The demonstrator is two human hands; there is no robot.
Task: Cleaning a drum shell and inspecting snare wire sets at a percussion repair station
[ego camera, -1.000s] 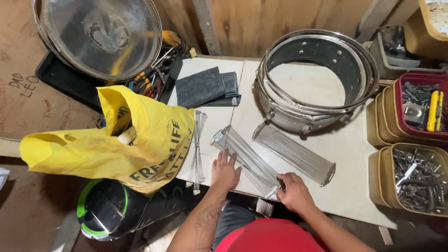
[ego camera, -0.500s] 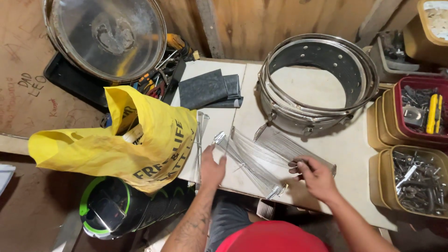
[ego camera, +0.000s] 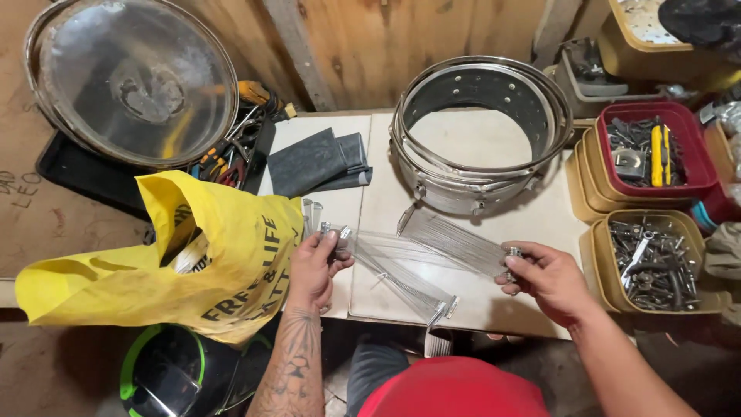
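My left hand (ego camera: 314,266) pinches one metal end of a strip of thin snare wires (ego camera: 417,249), and my right hand (ego camera: 544,278) grips its other end, so the strip is stretched between them above the white tabletop (ego camera: 363,208). Two more wire strips lie beneath: one (ego camera: 455,239) slants toward the drum shell, another (ego camera: 409,289) points at the near edge. A bare metal snare drum shell (ego camera: 482,135) stands just behind. A yellow plastic bag (ego camera: 177,262) lies against my left hand.
A drum with a clear head (ego camera: 131,77) rests at the far left over a tray of hand tools (ego camera: 231,150). Folded dark cloths (ego camera: 316,162) lie on the table. Tubs of screws and hardware (ego camera: 652,259) and a red tub (ego camera: 648,150) stand right. A helmet (ego camera: 174,374) sits below.
Both hands were resting on the strips on the table. They have since spread apart, taken hold of one strip by its ends and lifted it.
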